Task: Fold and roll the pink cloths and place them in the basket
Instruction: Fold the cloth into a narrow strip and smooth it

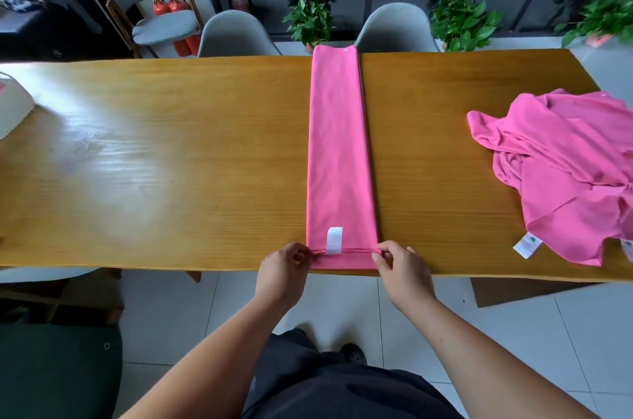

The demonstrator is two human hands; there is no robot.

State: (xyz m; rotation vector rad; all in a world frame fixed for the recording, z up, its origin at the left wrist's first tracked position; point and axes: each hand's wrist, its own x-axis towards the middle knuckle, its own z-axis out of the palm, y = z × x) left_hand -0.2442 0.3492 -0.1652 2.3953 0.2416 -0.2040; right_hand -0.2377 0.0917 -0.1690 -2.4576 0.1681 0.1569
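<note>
The wooden table (171, 161) is flanked on its far side by two grey chairs (236, 34), with potted plants (310, 17) on the floor behind them. A loose pile of pink cloths (565, 171) is heaped on the right part of the table, and a white tag (527, 244) is seen at its near edge. A white rounded object (13, 110) is cut off by the left frame edge (whether it is the basket cannot be told). Nothing is placed between the hands and the work.

The folded pink cloth (337, 144) is laid as a long narrow strip across the middle of the table. Its far end overhangs the far edge slightly, and its near end reaches the near edge. Bare tabletop is left on both sides of the strip, more widely to the left. The pile is kept well apart from the strip.

A thin ridge of layered edges is raised across the near end, just below a white label (334, 240). The left corner of the ridge is pinched by the left hand (284, 264) and the right corner by the right hand (400, 267), each between thumb and curled fingertips.
</note>
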